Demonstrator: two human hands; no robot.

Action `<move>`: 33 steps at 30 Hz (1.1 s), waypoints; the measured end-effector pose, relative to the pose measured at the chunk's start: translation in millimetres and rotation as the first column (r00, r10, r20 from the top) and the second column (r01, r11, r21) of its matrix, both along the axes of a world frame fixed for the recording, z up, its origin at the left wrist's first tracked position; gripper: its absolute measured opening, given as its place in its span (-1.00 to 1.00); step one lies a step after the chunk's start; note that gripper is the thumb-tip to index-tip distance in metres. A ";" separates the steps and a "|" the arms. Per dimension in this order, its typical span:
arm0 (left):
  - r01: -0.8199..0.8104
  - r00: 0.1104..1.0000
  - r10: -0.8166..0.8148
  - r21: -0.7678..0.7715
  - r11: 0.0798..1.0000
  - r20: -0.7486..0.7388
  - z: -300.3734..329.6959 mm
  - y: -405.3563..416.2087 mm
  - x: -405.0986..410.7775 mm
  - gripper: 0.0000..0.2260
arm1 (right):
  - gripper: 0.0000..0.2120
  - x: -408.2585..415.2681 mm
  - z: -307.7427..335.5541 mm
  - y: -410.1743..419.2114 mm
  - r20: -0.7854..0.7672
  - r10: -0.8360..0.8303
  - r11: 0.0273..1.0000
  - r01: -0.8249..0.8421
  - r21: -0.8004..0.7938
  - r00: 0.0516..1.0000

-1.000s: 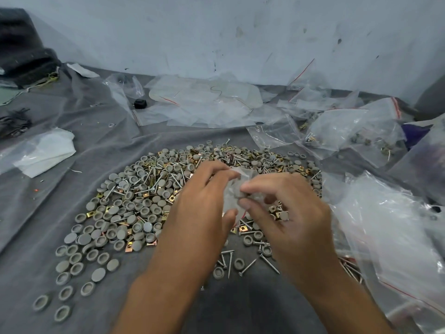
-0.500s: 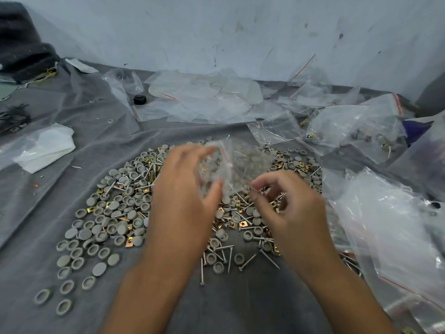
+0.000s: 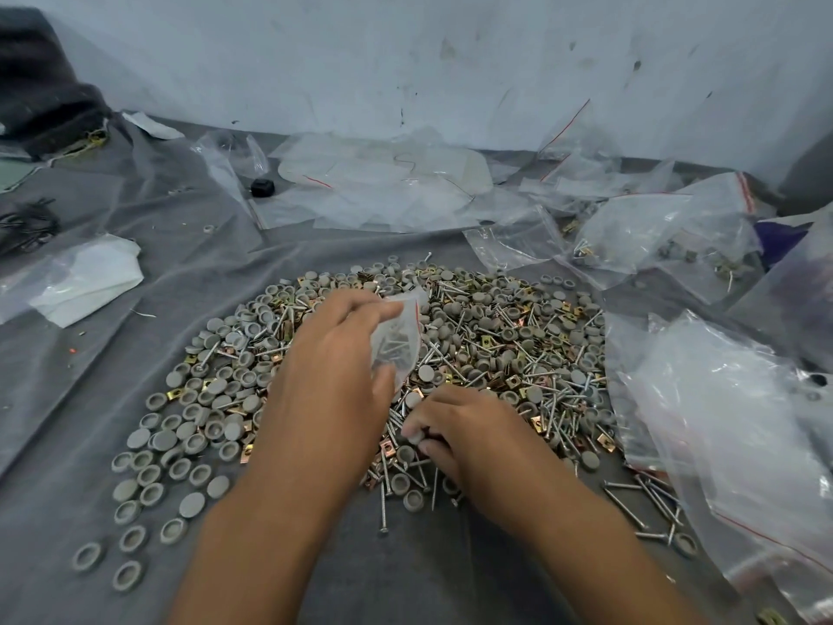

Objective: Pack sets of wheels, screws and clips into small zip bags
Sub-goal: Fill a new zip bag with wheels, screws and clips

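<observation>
A wide heap of small grey wheels (image 3: 216,390), silver screws (image 3: 559,412) and brass clips (image 3: 514,381) covers the grey cloth in the middle. My left hand (image 3: 329,376) holds a small clear zip bag (image 3: 396,340) with a red strip above the heap, thumb below and fingers over its top; some screws show through the plastic. My right hand (image 3: 469,435) is down on the near part of the heap, its fingertips pinching a grey wheel among the screws.
Empty clear bags (image 3: 383,187) lie spread at the back near the wall. Bags with parts inside (image 3: 653,236) sit at the back right, and a big crumpled plastic bag (image 3: 730,439) lies at the right. White plastic (image 3: 85,281) lies at the left, a small black object (image 3: 263,188) behind.
Both hands held the bag together a second ago. My right hand let go and dropped toward me onto the heap; my left hand now holds the bag alone.
</observation>
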State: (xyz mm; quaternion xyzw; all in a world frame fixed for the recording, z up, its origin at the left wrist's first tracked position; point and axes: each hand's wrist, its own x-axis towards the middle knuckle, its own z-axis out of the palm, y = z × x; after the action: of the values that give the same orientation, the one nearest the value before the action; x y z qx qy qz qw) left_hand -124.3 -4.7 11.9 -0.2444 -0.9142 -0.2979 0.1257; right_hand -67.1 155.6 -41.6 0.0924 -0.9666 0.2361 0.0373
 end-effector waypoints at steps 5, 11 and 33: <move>0.061 0.997 -0.061 -0.004 0.998 0.055 -7.4 -0.3 -3.4 -0.46 | -0.86 -0.2 0.9 2.0 -0.052 -0.053 0.988 0.045 -0.146 0.997; 0.091 0.993 -0.093 0.026 0.995 0.072 -8.5 0.9 -3.1 -0.45 | -0.80 9.3 37.4 12.6 -0.389 -0.219 0.876 0.005 -0.483 0.895; 0.026 0.999 -0.029 0.088 0.996 0.032 -7.8 -1.4 -6.9 -0.47 | -0.95 9.0 20.7 -2.4 -0.083 -0.185 0.972 0.169 -0.165 0.979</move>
State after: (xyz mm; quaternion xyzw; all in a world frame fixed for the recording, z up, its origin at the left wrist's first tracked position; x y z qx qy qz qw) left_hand -131.2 -6.1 4.1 -0.2464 -0.8988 -0.3432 0.1169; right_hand -58.1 153.2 -20.9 0.0139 -0.9464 0.3023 0.1125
